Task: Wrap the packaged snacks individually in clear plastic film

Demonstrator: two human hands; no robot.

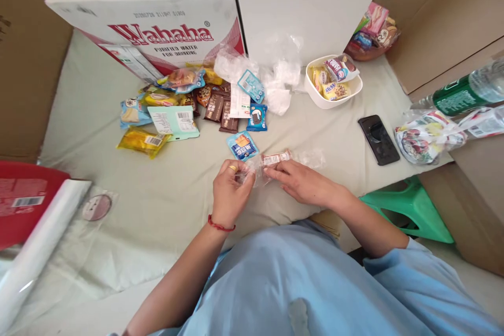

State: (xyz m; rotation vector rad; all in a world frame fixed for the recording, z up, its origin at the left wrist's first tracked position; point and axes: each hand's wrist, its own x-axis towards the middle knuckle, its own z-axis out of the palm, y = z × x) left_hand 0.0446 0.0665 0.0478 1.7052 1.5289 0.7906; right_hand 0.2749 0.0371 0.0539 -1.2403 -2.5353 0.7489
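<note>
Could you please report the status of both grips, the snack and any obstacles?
Left grip pinching clear plastic. Right grip at the wrapped snack's near edge. Blue packet close beyond left grip, not covering the snack.

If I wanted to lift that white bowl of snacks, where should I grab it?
Probably by the near-left rim of the white bowl, coming in from the near side. That rim is uncovered, whereas a purple-and-white packet lies over the far-right edge. Keeping it level seems wise, since its top is open.
</note>
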